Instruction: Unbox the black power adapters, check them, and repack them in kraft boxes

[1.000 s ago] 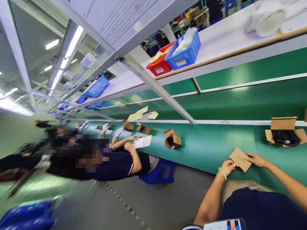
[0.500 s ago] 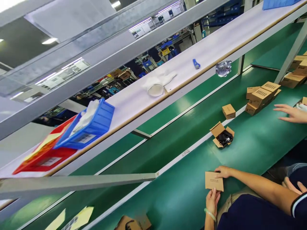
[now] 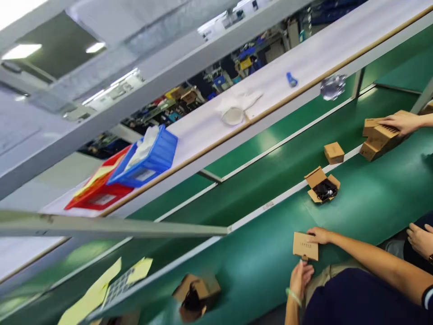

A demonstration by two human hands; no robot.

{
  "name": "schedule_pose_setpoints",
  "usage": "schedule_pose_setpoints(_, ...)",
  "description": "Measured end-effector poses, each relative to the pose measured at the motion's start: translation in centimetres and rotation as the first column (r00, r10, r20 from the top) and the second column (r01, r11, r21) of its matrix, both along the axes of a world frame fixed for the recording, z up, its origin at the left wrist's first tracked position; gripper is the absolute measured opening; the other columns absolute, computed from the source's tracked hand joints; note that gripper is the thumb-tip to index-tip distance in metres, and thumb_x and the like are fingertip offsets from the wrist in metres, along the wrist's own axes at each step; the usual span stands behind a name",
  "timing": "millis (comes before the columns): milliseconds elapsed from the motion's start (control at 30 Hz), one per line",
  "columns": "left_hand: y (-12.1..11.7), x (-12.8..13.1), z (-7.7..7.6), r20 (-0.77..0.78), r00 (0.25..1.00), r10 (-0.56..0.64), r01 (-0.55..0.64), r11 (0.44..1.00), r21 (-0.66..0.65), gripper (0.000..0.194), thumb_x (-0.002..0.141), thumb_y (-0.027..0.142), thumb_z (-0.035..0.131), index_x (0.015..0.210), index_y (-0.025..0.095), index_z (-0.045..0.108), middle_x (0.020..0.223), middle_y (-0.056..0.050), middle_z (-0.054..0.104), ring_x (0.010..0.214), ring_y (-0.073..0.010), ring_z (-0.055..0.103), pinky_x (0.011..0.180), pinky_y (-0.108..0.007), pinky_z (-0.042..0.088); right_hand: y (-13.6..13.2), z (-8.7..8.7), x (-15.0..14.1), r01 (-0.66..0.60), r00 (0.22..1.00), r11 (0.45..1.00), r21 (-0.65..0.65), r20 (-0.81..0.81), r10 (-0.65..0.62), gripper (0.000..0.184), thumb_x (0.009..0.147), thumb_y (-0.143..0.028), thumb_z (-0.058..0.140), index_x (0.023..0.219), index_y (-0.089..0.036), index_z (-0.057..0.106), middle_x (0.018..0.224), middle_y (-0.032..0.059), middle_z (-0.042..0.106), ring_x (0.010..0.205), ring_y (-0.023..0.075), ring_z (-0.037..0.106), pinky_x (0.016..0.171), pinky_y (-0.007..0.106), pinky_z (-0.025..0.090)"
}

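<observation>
A flat brown cardboard piece (image 3: 305, 246) with small print stands on edge on the green belt (image 3: 368, 203) close to my body. My right hand (image 3: 318, 235) rests on its upper right corner, fingers curled over it. My left hand (image 3: 301, 276), with a green bracelet at the wrist, pinches its lower edge from below. Beyond it on the belt sits an open brown box (image 3: 321, 185) with a black item inside.
A small closed box (image 3: 333, 152) lies further out. Another person's hand (image 3: 402, 122) presses on stacked boxes (image 3: 379, 137) at the right, and a second hand (image 3: 419, 239) shows nearby. Another open box (image 3: 196, 293) sits at the lower left. A red bin (image 3: 98, 194) and a blue bin (image 3: 149, 160) stand on the white shelf.
The view swung from the left side of the line back to the belt ahead. Both hands stayed on the cardboard piece. The other person's hand moved onto the stacked boxes.
</observation>
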State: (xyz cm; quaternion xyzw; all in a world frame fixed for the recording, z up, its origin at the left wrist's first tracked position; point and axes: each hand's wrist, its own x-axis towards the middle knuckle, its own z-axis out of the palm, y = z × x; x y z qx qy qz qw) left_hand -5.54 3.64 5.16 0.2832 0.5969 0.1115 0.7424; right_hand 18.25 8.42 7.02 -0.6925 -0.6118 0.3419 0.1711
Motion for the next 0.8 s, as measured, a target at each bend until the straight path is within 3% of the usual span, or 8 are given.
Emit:
schedule_pose_setpoints(67,0.2,1.9,1.1,-0.028,0.999,-0.040,0.042,0.995,0.087,0.070,0.059,0.084,0.050,0.081,0.018,0.061,0.092,-0.013,0.070,0.094,-0.0286,0.066,0.088,-0.040,0.048,-0.5,-0.1,-0.4,-0.127,0.992,0.989,-0.075,-0.008,0.127,0.046,0.069,-0.041,0.062,0.110,-0.019,0.064,0.099,0.0100,0.067,0.085,0.0247,0.061,0.076,0.034,0.047)
schedule_pose_setpoints(167,0.7,3.7,1.1,0.012,0.999,-0.034,0.033,0.998,0.058,0.061,0.057,0.068,0.067,0.078,0.011,0.063,0.085,-0.016,0.069,0.085,-0.0279,0.067,0.088,-0.042,0.048,-1.0,-0.1,-1.4,-0.237,0.968,0.964,-0.118,0.057,0.245,0.069,0.075,-0.035,0.054,0.138,-0.011,0.040,0.126,0.0192,0.053,0.107,0.0314,0.053,0.091,0.043,0.041)
schedule_pose_setpoints(267,0.4,3.9,0.1,0.078,0.997,-0.005,0.003,1.000,0.024,0.049,0.055,0.052,0.075,0.078,0.010,0.064,0.087,-0.016,0.069,0.086,-0.0257,0.067,0.089,-0.041,0.047,-1.4,0.5,-3.2,-0.317,0.934,0.940,-0.129,0.131,0.333,0.088,0.074,-0.044,0.057,0.144,-0.004,0.023,0.137,0.0259,0.038,0.116,0.0383,0.044,0.094,0.049,0.035)
schedule_pose_setpoints(400,-0.8,3.9,-1.0,0.093,0.995,0.025,-0.028,0.999,0.035,0.037,0.060,0.043,0.072,0.077,0.011,0.064,0.087,-0.013,0.069,0.089,-0.0236,0.066,0.089,-0.040,0.046,-2.2,1.9,-5.6,-0.350,0.855,0.929,-0.121,0.365,0.370,0.093,0.073,-0.052,0.060,0.143,-0.003,0.025,0.131,0.0271,0.042,0.110,0.0382,0.047,0.090,0.047,0.038)
schedule_pose_setpoints(500,-1.2,4.2,-1.5,0.077,0.997,0.028,-0.031,0.998,0.047,0.033,0.063,0.041,0.070,0.074,0.010,0.063,0.082,-0.012,0.069,0.088,-0.0236,0.066,0.090,-0.040,0.045,-2.3,2.8,-6.5,-0.364,0.805,0.915,-0.175,0.436,0.403,0.087,0.076,-0.048,0.058,0.142,0.000,0.025,0.121,0.0280,0.047,0.103,0.0373,0.051,0.085,0.046,0.040)
schedule_pose_setpoints(600,-1.3,4.5,-1.6,0.083,0.997,0.010,-0.013,0.999,0.038,0.032,0.066,0.040,0.069,0.071,0.009,0.062,0.078,-0.013,0.069,0.089,-0.0252,0.066,0.091,-0.042,0.045,-1.5,3.4,-6.1,-0.425,0.772,0.867,-0.261,0.396,0.498,0.086,0.074,-0.036,0.060,0.141,0.004,0.024,0.117,0.0292,0.048,0.103,0.0380,0.052,0.085,0.045,0.040)
schedule_pose_setpoints(800,-1.1,5.5,-1.4,0.185,0.981,-0.053,0.052,0.999,0.010,0.034,0.065,0.038,0.072,0.076,0.007,0.063,0.083,-0.018,0.069,0.089,-0.0283,0.067,0.095,-0.046,0.043,1.3,3.9,-3.3,-0.624,0.684,0.702,-0.344,0.193,0.703,0.090,0.061,-0.023,0.065,0.142,-0.003,0.030,0.119,0.0233,0.052,0.098,0.0326,0.058,0.080,0.037,0.045)
